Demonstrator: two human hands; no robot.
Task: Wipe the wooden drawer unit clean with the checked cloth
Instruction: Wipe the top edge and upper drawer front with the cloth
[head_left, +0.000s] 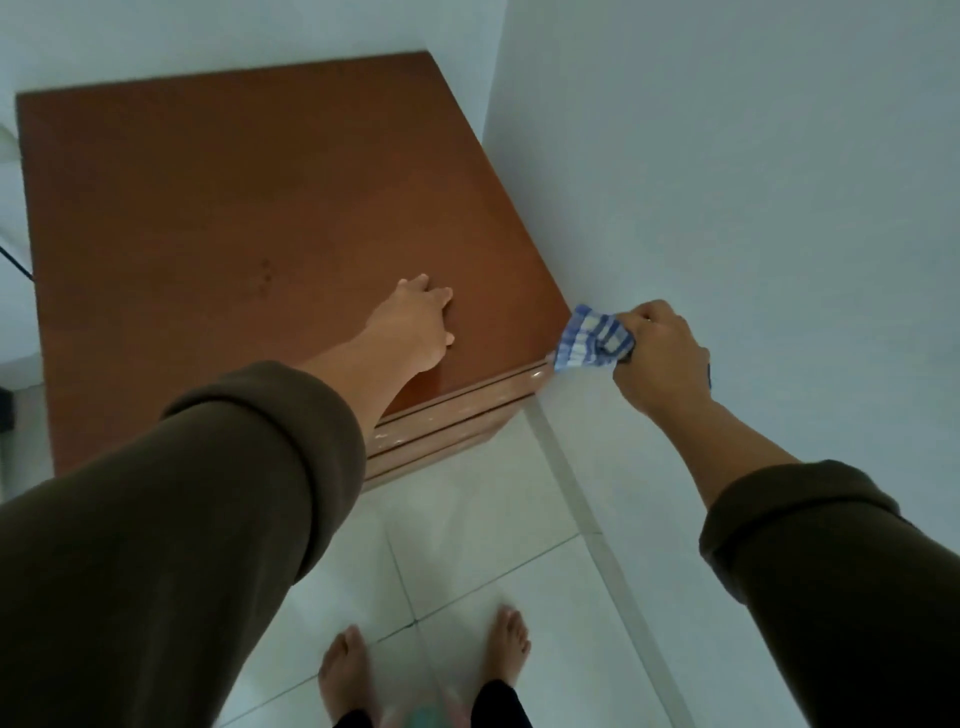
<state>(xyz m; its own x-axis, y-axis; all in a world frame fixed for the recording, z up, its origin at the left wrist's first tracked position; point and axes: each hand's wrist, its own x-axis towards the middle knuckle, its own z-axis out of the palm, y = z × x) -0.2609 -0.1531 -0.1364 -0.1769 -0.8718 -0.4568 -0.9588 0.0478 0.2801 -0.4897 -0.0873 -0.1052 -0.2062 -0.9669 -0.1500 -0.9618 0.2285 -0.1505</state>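
Brown sleeves (171, 519) frame the view: left hand (415, 325) flat on the unit (234, 208), fingers together; right hand (657, 358) fingers clamped on the cloth (589, 340) at its front right corner.

- A single head-worn view looks steeply down and forward from standing height.
- It faces a room corner, where the wooden drawer unit (249, 218) stands; the top fills the upper left, its right edge along the wall (753, 182).
- Both sleeved forearms enter from the bottom edge.
- The tiled floor (493, 519) and bare feet (345, 670) lie directly below.
- Wide-angle, close to the unit's near edge.
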